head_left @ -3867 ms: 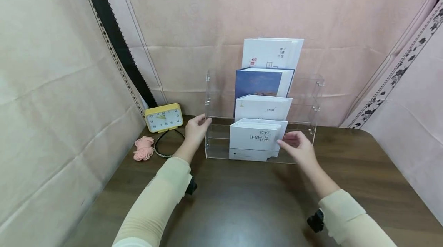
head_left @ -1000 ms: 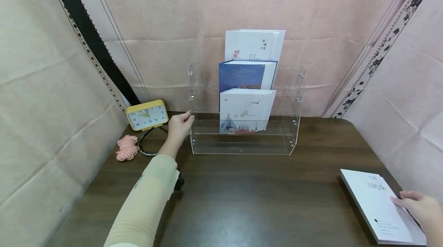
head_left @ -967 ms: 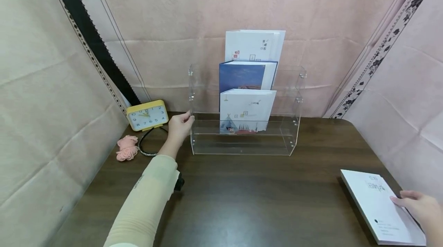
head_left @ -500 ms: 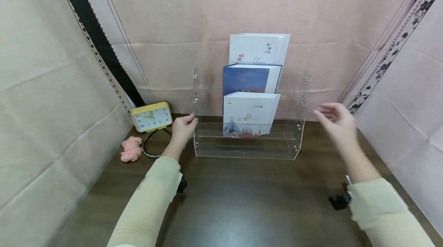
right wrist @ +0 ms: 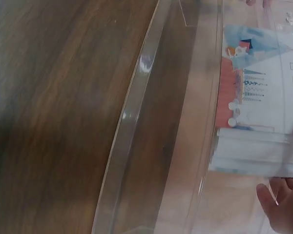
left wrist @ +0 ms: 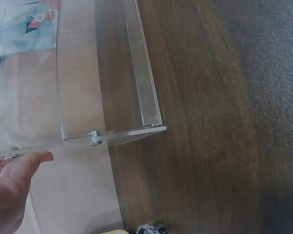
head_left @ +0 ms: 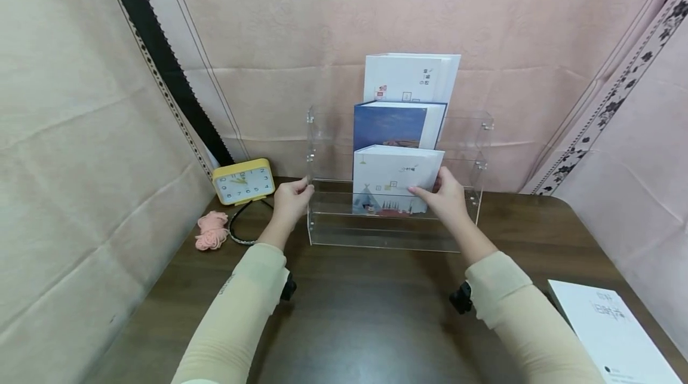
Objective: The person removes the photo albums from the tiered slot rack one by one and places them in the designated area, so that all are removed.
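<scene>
A clear acrylic rack (head_left: 376,240) with stepped tiers stands at the back of the table. My left hand (head_left: 290,203) pinches its left side panel; the left wrist view shows fingertips at the panel (left wrist: 78,142) edge. On a lower tier leans a white book (head_left: 389,169) with a drawn tent on its cover. My right hand (head_left: 451,200) holds that book by its right edge, thumb on the front cover, the other fingers mostly hidden behind. In the right wrist view the white book's (right wrist: 261,83) page edges show next to the fingers.
Behind it in the rack stand a blue book (head_left: 384,124) and a taller white book (head_left: 398,76). Another white book (head_left: 618,336) lies flat at the table's right. Left of the rack are a yellow clock (head_left: 244,182), pink yarn (head_left: 212,232) and a dark hoop (head_left: 232,230).
My right hand has moved the front white book from the rack to the table's right, let go, come back and taken hold of the tent-cover book. My left hand has stayed on the rack.
</scene>
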Motion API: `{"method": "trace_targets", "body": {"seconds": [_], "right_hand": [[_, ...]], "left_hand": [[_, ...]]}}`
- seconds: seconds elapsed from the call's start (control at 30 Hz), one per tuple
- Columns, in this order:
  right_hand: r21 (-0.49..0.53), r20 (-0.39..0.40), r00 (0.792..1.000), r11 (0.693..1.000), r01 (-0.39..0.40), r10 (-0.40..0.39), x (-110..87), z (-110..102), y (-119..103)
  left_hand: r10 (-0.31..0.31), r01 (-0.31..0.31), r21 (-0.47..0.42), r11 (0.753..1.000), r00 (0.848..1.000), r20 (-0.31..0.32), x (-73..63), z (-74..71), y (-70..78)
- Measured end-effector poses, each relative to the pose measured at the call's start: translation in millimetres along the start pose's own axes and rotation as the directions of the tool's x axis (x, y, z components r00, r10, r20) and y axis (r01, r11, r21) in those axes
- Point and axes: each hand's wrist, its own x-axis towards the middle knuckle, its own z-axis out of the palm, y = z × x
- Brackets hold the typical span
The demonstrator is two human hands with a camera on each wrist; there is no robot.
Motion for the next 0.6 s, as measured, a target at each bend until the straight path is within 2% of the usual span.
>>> {"method": "trace_targets", "body": {"seconds": [0.17, 0.27, 0.43, 0.53, 0.6], "right_hand": [[0.040, -0.049, 0.996, 0.996, 0.078, -0.076, 7.2, 2.0, -7.9], [0.042, -0.068, 0.984, 0.985, 0.167, -0.164, 15.3, -1.5, -19.1], [0.034, -0.020, 0.952, 0.952, 0.304, -0.304, 30.0, -8.2, -43.6], [0.058, 0.003, 0.940, 0.939, 0.339, -0.340, 34.3, -14.7, -58.6], [0.083, -0.019, 0.941, 0.937, 0.340, -0.339, 34.3, -23.6, -68.7]], "left_hand": [[-0.010, 0.010, 0.014, 1.000, 1.000, 0.006, -0.2, 2.3, 0.3], [-0.020, 0.020, 0.014, 1.000, 1.000, 0.017, -0.5, 3.5, 0.9], [0.004, -0.003, 0.047, 0.999, 1.000, -0.003, 0.1, 3.9, 1.7], [0.000, 0.000, 0.045, 0.999, 1.000, -0.010, -0.5, 2.7, 2.6], [-0.009, 0.010, 0.030, 0.999, 1.000, -0.007, -0.7, 1.4, 3.5]]}}
